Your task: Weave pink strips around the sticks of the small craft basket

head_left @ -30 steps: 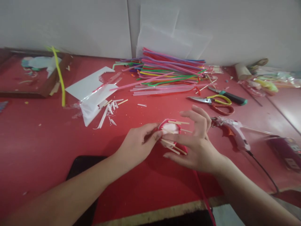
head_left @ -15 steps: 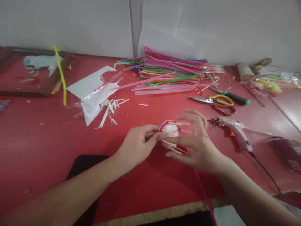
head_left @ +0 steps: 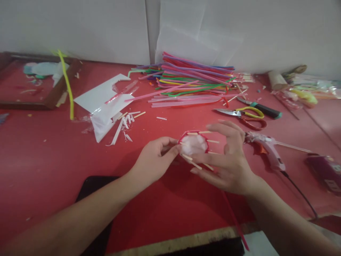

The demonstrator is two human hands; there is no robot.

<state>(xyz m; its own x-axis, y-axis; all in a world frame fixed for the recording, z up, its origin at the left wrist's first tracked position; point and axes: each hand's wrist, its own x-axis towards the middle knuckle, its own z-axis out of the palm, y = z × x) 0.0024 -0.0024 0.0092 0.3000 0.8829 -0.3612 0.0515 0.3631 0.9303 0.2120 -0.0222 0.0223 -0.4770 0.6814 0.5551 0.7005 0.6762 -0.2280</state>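
Note:
A small round craft piece (head_left: 195, 144), white inside, has a red pipe cleaner around its rim and several short wooden sticks standing out from it. My left hand (head_left: 160, 156) pinches its left edge between thumb and fingers. At the right side, my right hand (head_left: 231, 160) has its fingers spread around the sticks, with the index fingertip at the lower rim. Whether that fingertip presses on the piece is hard to tell. A red pipe cleaner length (head_left: 234, 217) trails below the right hand to the table's front edge.
Behind the hands lies a heap of coloured pipe cleaners (head_left: 197, 74). Scissors (head_left: 239, 113), a cutter knife (head_left: 266, 110) and a glue gun (head_left: 269, 149) with a cord lie right. White paper (head_left: 103, 103) and scraps lie left, near a brown tray (head_left: 48, 101). A black flat object (head_left: 97, 183) is under my left forearm.
The craft piece has tilted so its white inside faces me more. My right hand has shifted slightly right, its fingers spread around the sticks. The left hand keeps its pinch.

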